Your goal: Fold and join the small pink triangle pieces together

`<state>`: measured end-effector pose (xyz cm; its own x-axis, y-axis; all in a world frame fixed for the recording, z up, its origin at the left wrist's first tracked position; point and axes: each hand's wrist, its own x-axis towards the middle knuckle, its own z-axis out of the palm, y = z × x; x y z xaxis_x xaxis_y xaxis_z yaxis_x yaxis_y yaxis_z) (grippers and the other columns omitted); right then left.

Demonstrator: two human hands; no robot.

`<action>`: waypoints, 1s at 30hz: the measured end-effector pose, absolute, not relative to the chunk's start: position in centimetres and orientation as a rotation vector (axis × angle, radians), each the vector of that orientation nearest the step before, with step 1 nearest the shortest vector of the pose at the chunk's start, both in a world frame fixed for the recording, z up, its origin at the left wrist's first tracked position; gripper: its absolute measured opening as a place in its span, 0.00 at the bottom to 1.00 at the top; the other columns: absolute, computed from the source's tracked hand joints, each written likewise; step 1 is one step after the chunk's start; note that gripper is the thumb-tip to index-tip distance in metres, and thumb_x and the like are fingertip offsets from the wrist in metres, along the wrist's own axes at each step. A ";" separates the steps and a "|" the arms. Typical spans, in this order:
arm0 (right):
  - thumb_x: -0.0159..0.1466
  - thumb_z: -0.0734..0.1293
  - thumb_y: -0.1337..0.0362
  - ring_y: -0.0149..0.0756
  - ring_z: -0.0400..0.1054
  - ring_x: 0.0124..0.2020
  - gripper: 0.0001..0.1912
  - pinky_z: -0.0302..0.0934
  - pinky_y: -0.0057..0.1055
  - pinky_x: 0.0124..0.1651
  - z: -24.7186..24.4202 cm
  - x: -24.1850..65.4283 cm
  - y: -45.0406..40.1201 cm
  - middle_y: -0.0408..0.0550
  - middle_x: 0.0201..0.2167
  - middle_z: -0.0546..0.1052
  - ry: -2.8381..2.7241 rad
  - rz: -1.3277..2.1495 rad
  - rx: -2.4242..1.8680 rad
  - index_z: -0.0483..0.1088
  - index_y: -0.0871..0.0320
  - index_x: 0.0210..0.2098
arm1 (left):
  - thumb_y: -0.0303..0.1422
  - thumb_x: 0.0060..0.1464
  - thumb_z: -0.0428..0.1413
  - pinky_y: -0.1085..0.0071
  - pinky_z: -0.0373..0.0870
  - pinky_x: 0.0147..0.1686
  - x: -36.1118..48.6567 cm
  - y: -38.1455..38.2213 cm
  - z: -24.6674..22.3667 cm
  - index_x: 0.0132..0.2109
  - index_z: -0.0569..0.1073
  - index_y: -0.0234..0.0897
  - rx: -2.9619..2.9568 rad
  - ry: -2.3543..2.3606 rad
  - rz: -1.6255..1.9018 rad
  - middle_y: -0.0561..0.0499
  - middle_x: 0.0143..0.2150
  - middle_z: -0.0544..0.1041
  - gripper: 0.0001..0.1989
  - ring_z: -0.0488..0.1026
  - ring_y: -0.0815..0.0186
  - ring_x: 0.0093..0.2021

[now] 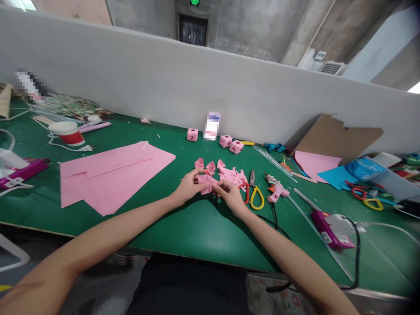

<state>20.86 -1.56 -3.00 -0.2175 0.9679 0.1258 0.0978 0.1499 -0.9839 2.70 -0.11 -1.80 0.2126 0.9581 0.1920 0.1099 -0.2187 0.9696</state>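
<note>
Between my two hands is a small piece of folded pink paper (206, 184), creased and held just above the green table. My left hand (190, 187) pinches its left side with thumb and fingers. On the right side my right hand (227, 192) grips its edge. Just beyond lie folded pink paper pieces (210, 167) and a heap of pink paper scraps (233, 176). Scissors with red and yellow handles (257, 197) rest right of my right hand, and beside them lies a pink glue gun (277, 190).
Large pink paper sheets (114, 175) cover the table's left part. Pink paper cubes (192, 134) stand near the partition. A paper cup (67, 133) is at the left. Purple power strips (331, 232) with cables lie at both sides. Cardboard (334, 138) leans at the right.
</note>
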 end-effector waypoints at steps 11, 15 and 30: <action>0.57 0.69 0.48 0.29 0.65 0.23 0.18 0.59 0.27 0.27 -3.4 20.8 -1.4 0.43 0.23 0.74 -1.516 1.189 -1.061 0.71 0.57 0.30 | 0.34 0.44 0.63 0.73 0.66 0.34 2.8 -0.3 -1.6 0.51 0.65 0.35 1.447 0.979 1.126 0.52 0.34 0.75 0.26 0.72 0.66 0.32; 0.57 0.69 0.47 0.28 0.65 0.22 0.18 0.60 0.26 0.26 -3.1 20.8 -1.4 0.42 0.22 0.73 -1.455 1.195 -1.064 0.71 0.57 0.32 | 0.33 0.44 0.62 0.73 0.66 0.32 2.9 -0.3 -1.8 0.51 0.65 0.35 1.406 0.961 1.132 0.53 0.33 0.75 0.26 0.73 0.67 0.32; 0.60 0.64 0.45 0.33 0.68 0.25 0.20 0.61 0.29 0.27 -2.7 21.0 -1.3 0.44 0.24 0.73 -1.312 1.389 -1.002 0.69 0.57 0.28 | 0.29 0.44 0.61 0.74 0.66 0.32 2.8 -0.4 -1.5 0.50 0.68 0.34 1.423 1.029 1.111 0.53 0.33 0.75 0.24 0.72 0.68 0.31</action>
